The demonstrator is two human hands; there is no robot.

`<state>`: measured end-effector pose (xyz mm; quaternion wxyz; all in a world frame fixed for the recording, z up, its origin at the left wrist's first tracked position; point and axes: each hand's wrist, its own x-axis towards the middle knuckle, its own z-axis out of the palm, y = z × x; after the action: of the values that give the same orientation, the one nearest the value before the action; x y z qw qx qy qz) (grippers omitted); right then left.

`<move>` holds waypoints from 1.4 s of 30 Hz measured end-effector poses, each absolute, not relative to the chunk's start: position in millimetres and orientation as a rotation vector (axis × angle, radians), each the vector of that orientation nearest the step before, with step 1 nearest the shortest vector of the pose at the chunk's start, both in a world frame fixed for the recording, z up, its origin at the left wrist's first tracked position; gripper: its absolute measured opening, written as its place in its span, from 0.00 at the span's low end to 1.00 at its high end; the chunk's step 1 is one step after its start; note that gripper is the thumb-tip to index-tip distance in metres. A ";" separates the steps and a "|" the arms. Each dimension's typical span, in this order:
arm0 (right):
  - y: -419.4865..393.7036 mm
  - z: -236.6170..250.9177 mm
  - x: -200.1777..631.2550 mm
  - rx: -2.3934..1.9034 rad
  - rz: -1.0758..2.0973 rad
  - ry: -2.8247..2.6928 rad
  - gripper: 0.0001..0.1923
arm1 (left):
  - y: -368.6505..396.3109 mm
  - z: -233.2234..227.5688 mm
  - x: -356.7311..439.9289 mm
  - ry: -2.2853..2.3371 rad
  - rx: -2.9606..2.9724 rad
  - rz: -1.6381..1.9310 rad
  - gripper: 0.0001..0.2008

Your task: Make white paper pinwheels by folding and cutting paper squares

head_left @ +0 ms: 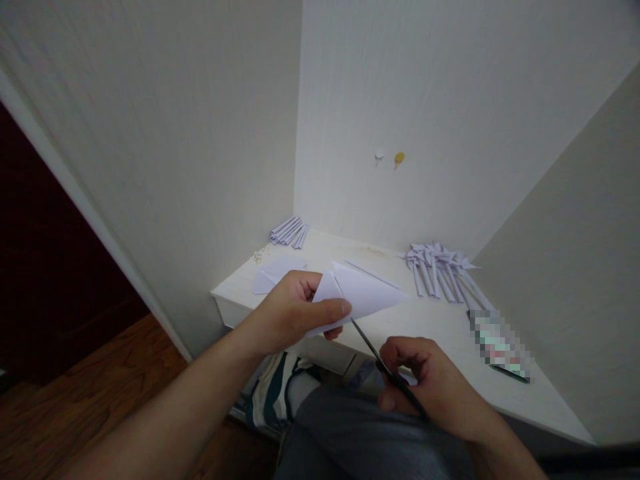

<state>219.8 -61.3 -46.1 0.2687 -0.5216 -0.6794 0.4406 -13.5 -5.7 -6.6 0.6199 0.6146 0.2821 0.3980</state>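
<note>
In the head view, the left hand [300,308] pinches the paper [373,293] between thumb and fingers above the table [425,333]. From the paper, the right hand [433,377] sits at five o'clock, fingers curled round the scissors [383,367]; paper rolls [289,231] lie at ten, pinwheels [435,257] between two and three.

White desk [430,320], rolled paper sticks [285,232], flat paper pieces [266,281], paper pinwheels on sticks [434,259], pixelated phone [500,347]
</note>
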 end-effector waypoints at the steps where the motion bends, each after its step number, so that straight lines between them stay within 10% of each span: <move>1: -61.0 -46.7 220.4 -1.404 1.198 -1.833 0.18 | -5.6 -6.5 -13.6 0.646 1.411 0.909 0.11; 15: -35.5 -63.5 242.8 -1.517 1.159 -1.824 0.19 | 18.9 -26.3 -11.9 0.856 1.399 1.151 0.14; 27: 35.7 -114.7 295.1 -2.193 0.388 -1.695 0.11 | 30.4 -67.0 -0.6 0.896 1.230 1.096 0.10; 36: 27.2 -105.9 299.8 -2.117 0.343 -1.635 0.06 | 26.4 -80.0 6.5 0.905 1.182 1.047 0.10; 42: 0.7 -83.8 249.0 -1.311 0.717 -1.438 0.22 | 24.9 -105.7 25.4 0.962 1.289 0.943 0.10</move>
<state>249.0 0.7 -83.8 0.5088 -0.5443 -0.5969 0.2977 25.4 24.9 -105.7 0.5961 0.5552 0.4143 0.4059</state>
